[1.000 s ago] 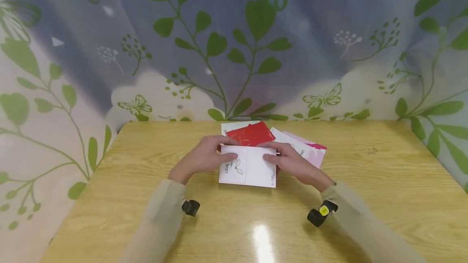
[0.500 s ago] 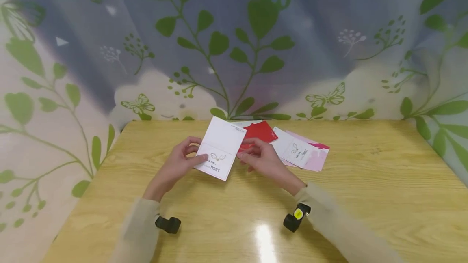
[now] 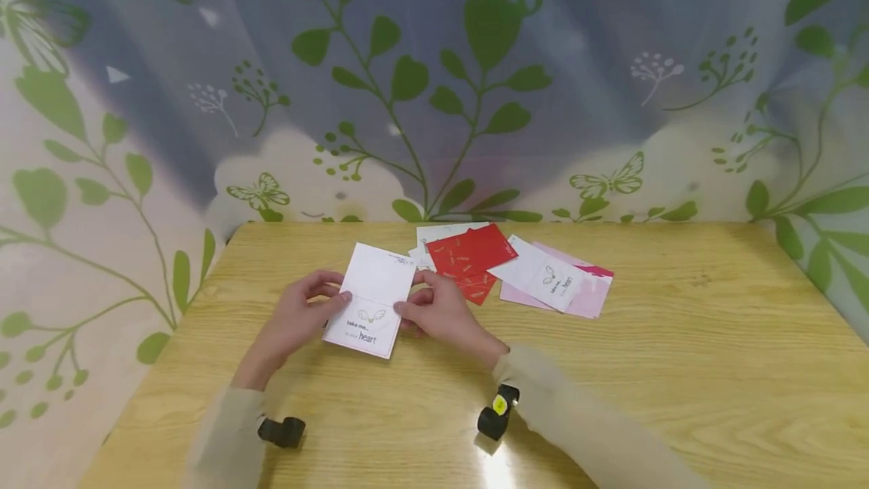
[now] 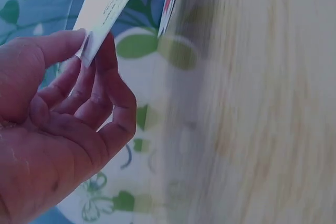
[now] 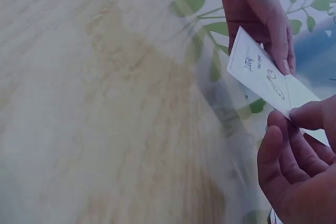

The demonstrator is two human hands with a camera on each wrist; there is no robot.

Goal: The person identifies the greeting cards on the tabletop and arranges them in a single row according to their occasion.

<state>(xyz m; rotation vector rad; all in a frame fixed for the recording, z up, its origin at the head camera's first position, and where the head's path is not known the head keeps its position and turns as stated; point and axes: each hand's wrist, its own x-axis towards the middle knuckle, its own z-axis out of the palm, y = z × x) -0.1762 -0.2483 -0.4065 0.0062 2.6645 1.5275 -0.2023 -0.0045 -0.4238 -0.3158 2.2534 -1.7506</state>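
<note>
Held above the table is a white greeting card [image 3: 370,308], upright in the head view, with a wing drawing and the word "heart" on its lower half. My left hand [image 3: 299,315] pinches its left edge between thumb and fingers. On the opposite edge my right hand [image 3: 444,315] pinches it near the middle crease. The left wrist view shows the card [image 4: 107,17] edge-on between the left thumb and fingertips. In the right wrist view both hands grip the card [image 5: 262,72], its printed side showing.
Red cards [image 3: 468,251] lie over white ones [image 3: 444,232] behind my right hand. To their right, a white winged card [image 3: 536,274] overlaps a pink card [image 3: 589,294]. A patterned curtain [image 3: 434,96] hangs along the wooden table's [image 3: 679,368] back edge.
The card has turned from sideways to upright and moved left and nearer to me. My right hand let its edge go, shifted left and now pinches the card again.
</note>
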